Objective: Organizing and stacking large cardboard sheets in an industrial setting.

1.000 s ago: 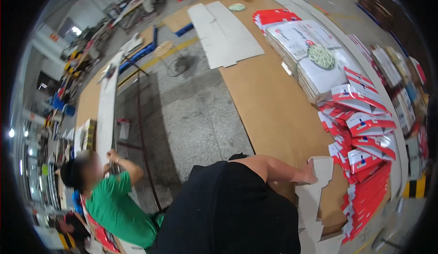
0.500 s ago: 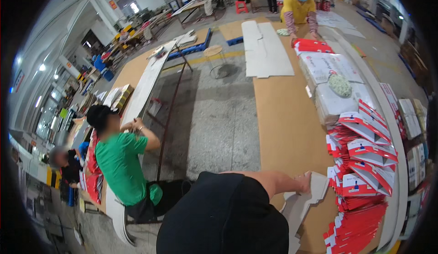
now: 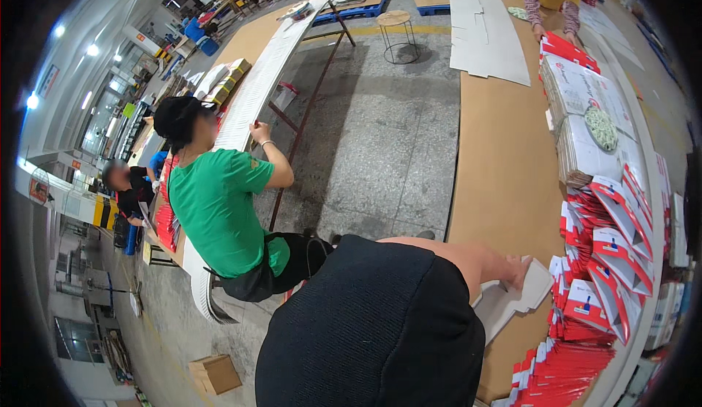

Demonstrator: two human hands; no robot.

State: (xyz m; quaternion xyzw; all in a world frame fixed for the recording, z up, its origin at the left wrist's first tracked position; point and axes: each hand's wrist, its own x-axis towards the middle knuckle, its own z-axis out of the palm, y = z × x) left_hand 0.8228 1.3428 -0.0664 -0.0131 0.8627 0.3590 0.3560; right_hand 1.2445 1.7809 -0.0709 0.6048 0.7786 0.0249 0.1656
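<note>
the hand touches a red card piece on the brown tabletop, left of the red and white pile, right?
Not red: the head view shows the card piece is white. The hand touches it on the brown tabletop, left of that pile.

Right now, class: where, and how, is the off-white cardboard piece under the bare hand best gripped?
Probably pinch the off-white cardboard piece by its stepped lower edge, thumb above, coming from the picture's bottom: it looks thin and flat on the brown board, the hand covers part of its upper edge, and red-and-white packs crowd its right end.
</note>
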